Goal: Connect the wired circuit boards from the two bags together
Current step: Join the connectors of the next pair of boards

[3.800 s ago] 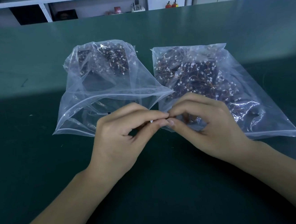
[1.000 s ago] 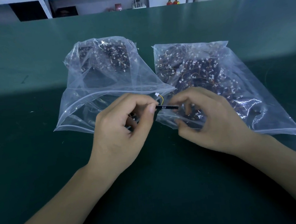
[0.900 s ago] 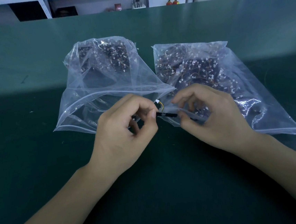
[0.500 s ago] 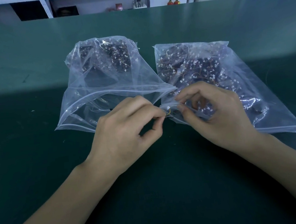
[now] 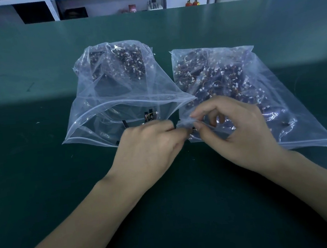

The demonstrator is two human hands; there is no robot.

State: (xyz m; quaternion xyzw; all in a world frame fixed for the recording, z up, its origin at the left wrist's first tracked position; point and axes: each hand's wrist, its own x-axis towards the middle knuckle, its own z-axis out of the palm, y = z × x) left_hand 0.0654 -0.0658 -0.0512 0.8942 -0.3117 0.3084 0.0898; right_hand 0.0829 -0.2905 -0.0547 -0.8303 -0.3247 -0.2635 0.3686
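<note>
Hands [image 5: 187, 129] pinch something, orientation unclear.

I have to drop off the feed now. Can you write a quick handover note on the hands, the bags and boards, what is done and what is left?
Left hand: fingers curled, fingertips at the right hand's; whatever they pinch is hidden.
Right hand: thumb and forefinger pinching at the near corner of the right bag.
Left bag: mouth open toward the person, a few loose boards near it.
Both bags lie side by side on the green table, still full of wired boards.
Done: cannot confirm any joined pair.
Left: join the boards, one from each bag.
</note>
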